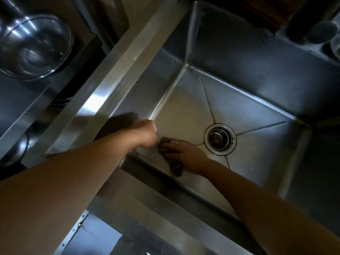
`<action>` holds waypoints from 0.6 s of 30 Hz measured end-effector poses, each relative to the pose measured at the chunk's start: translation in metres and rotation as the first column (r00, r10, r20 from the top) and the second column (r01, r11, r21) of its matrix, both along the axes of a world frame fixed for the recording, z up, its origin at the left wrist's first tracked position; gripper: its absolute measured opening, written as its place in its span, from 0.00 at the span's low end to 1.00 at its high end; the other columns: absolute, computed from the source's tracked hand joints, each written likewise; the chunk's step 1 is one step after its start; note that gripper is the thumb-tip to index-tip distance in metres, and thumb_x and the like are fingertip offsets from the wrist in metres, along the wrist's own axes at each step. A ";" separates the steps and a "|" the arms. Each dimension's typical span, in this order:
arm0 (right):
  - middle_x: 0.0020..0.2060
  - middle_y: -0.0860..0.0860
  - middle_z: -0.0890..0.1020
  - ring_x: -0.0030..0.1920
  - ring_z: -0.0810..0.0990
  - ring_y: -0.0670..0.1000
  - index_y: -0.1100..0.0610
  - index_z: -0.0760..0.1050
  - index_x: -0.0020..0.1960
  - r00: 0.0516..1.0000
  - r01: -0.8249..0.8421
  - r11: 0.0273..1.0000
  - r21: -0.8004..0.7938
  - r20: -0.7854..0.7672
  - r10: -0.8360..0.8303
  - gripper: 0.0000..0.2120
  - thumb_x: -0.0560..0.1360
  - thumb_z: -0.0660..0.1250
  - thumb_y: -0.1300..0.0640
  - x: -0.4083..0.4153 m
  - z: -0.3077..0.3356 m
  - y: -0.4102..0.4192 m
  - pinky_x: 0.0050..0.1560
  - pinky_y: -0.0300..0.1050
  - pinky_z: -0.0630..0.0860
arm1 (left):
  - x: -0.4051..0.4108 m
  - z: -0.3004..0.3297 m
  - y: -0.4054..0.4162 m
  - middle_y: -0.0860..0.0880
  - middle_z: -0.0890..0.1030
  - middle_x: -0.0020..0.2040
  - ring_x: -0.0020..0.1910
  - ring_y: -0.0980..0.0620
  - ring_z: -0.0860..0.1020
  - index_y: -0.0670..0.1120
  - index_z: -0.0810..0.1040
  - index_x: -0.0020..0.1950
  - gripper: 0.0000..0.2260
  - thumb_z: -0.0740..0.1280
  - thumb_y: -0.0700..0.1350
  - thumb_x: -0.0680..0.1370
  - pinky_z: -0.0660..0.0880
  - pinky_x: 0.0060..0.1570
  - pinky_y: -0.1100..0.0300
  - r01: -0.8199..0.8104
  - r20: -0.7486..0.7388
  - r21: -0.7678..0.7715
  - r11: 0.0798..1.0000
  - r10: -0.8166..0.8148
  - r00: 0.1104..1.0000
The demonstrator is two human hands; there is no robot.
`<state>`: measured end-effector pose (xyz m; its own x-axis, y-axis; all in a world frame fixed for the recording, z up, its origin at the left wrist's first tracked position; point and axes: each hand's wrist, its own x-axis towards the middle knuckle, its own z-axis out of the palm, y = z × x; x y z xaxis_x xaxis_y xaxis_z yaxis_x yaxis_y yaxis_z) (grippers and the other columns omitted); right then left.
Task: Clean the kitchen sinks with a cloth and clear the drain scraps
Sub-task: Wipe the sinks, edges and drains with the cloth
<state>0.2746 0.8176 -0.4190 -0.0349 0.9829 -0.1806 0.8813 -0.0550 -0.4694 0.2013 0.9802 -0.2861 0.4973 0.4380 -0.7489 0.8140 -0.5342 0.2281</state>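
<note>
A deep steel sink (pixel 239 57) fills the right of the view, with a round drain strainer (pixel 219 138) in its floor; brownish scraps lie inside the strainer. My right hand (pixel 185 155) lies flat on a dark brown cloth (pixel 174 162) and presses it against the sink floor, left of the drain near the front left corner. My left hand (pixel 145 133) hangs over the sink's left wall just above the cloth, its fingers curled under and hidden, so whether it holds anything cannot be told.
A broad steel rim (pixel 103 92) divides this sink from a second basin (pixel 22 100) at the left, where a glass bowl (pixel 35 46) sits. Dark cups or containers (pixel 320 32) stand at the far right corner. A steel front ledge (pixel 147 205) runs below my arms.
</note>
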 end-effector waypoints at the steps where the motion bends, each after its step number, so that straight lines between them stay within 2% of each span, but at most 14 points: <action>1: 0.71 0.51 0.69 0.71 0.66 0.53 0.54 0.74 0.67 0.993 0.116 0.992 -0.056 -0.003 -0.117 0.19 0.78 0.61 0.52 0.010 0.003 -0.005 0.72 0.45 0.60 | 0.003 -0.002 -0.004 0.45 0.75 0.63 0.61 0.46 0.74 0.44 0.74 0.63 0.16 0.66 0.39 0.75 0.70 0.58 0.59 0.018 0.000 0.000 1.000 -0.018 1.000; 3: 0.66 0.56 0.74 0.66 0.73 0.59 0.56 0.80 0.58 0.980 0.198 0.979 -0.052 0.023 -0.197 0.15 0.74 0.63 0.55 0.032 0.007 -0.012 0.64 0.50 0.71 | 0.009 -0.005 -0.012 0.44 0.76 0.61 0.60 0.45 0.75 0.45 0.75 0.62 0.16 0.69 0.39 0.74 0.72 0.58 0.58 0.044 0.000 -0.012 0.999 -0.044 0.999; 4: 0.66 0.57 0.74 0.65 0.73 0.60 0.57 0.81 0.56 0.980 0.196 0.978 -0.072 0.051 -0.192 0.14 0.73 0.64 0.56 0.041 0.005 -0.017 0.62 0.52 0.73 | 0.011 -0.007 -0.015 0.44 0.77 0.61 0.59 0.45 0.76 0.45 0.76 0.61 0.16 0.70 0.40 0.73 0.73 0.58 0.58 0.053 0.005 -0.016 0.998 -0.053 0.999; 7: 0.72 0.54 0.63 0.70 0.63 0.56 0.57 0.72 0.66 0.910 0.411 0.873 -0.264 0.167 -0.378 0.16 0.79 0.58 0.56 0.055 0.015 -0.027 0.62 0.52 0.69 | 0.016 -0.010 -0.023 0.44 0.77 0.61 0.59 0.45 0.76 0.45 0.74 0.64 0.19 0.70 0.40 0.74 0.73 0.57 0.59 0.077 0.003 -0.034 0.996 -0.077 0.997; 9: 0.70 0.54 0.65 0.68 0.64 0.57 0.57 0.69 0.68 0.847 0.532 0.808 -0.254 0.174 -0.503 0.17 0.80 0.55 0.57 0.058 0.022 -0.035 0.61 0.53 0.68 | 0.020 -0.010 -0.029 0.44 0.77 0.62 0.60 0.45 0.76 0.45 0.74 0.64 0.18 0.69 0.41 0.74 0.73 0.58 0.59 0.086 0.003 -0.035 0.996 -0.086 0.996; 11: 0.67 0.55 0.67 0.66 0.65 0.58 0.59 0.70 0.67 0.829 0.558 0.794 -0.240 0.196 -0.523 0.16 0.80 0.55 0.59 0.058 0.033 -0.047 0.60 0.53 0.68 | 0.023 -0.009 -0.035 0.45 0.76 0.63 0.61 0.45 0.75 0.47 0.74 0.64 0.18 0.68 0.41 0.75 0.72 0.59 0.59 0.115 0.013 -0.017 0.993 -0.115 0.993; 13: 0.66 0.55 0.68 0.64 0.68 0.58 0.57 0.71 0.66 0.873 0.488 0.832 -0.263 0.139 -0.468 0.16 0.80 0.57 0.59 0.050 0.037 -0.064 0.61 0.53 0.70 | 0.025 -0.008 -0.040 0.45 0.76 0.64 0.62 0.46 0.74 0.47 0.74 0.64 0.18 0.68 0.40 0.75 0.71 0.60 0.60 0.128 0.021 -0.019 0.992 -0.128 0.992; 15: 0.62 0.54 0.72 0.57 0.74 0.55 0.51 0.69 0.66 0.928 0.364 0.888 -0.281 0.028 -0.371 0.15 0.80 0.57 0.53 0.035 0.043 -0.080 0.60 0.53 0.72 | 0.028 -0.006 -0.047 0.45 0.76 0.63 0.62 0.46 0.74 0.46 0.75 0.63 0.17 0.67 0.40 0.75 0.71 0.61 0.59 0.144 0.016 -0.032 0.989 -0.143 0.990; 16: 0.59 0.52 0.74 0.54 0.76 0.52 0.48 0.68 0.66 0.961 0.269 0.932 -0.244 0.007 -0.276 0.15 0.80 0.58 0.50 0.027 0.047 -0.085 0.58 0.51 0.73 | 0.029 -0.006 -0.049 0.45 0.76 0.63 0.62 0.46 0.74 0.46 0.74 0.64 0.17 0.67 0.40 0.75 0.71 0.61 0.59 0.144 0.011 -0.042 0.989 -0.144 0.990; 18: 0.60 0.46 0.74 0.55 0.75 0.47 0.45 0.66 0.68 0.984 0.140 0.960 -0.243 -0.071 -0.161 0.18 0.78 0.59 0.46 0.011 0.047 -0.096 0.58 0.44 0.71 | 0.031 -0.009 -0.055 0.46 0.75 0.64 0.63 0.46 0.74 0.46 0.73 0.66 0.20 0.69 0.41 0.75 0.70 0.63 0.57 0.144 -0.004 -0.078 0.987 -0.144 0.990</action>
